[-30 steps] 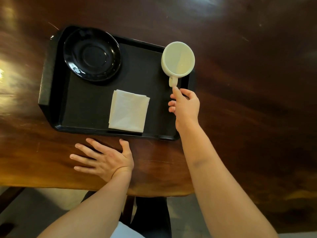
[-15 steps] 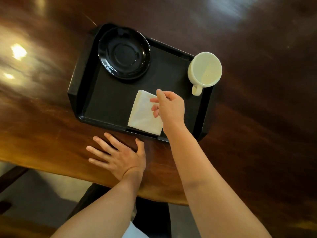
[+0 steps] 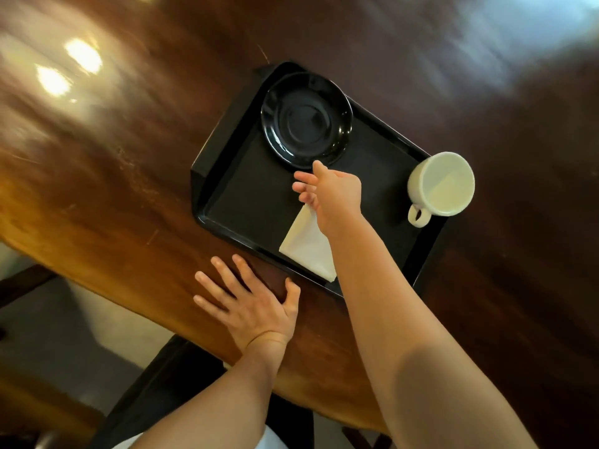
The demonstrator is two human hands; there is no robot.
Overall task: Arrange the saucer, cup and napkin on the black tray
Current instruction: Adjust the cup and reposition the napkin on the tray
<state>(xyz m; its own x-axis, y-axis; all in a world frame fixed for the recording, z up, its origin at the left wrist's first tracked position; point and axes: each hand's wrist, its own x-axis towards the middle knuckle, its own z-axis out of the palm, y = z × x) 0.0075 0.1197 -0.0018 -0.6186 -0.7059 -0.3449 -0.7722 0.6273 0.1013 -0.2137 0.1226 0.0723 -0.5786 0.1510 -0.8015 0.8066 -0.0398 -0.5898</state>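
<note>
A dark polished wooden table (image 3: 107,176) carries a black rectangular plastic tray (image 3: 249,205) holding a glossy black round saucer (image 3: 306,119) far left, a cream ceramic cup (image 3: 440,184) far right and a white folded paper napkin (image 3: 306,246) near. The right hand (image 3: 330,192) hovers loosely open, empty, between saucer and napkin; the left hand (image 3: 251,306) lies flat, fingers spread, on the table just beside the tray's near rim.

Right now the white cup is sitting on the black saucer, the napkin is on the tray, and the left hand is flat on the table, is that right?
Not quite. In the head view the white cup stands apart from the black saucer, at the tray's opposite end; the saucer is empty. The napkin is on the tray and the left hand lies flat on the table.
</note>
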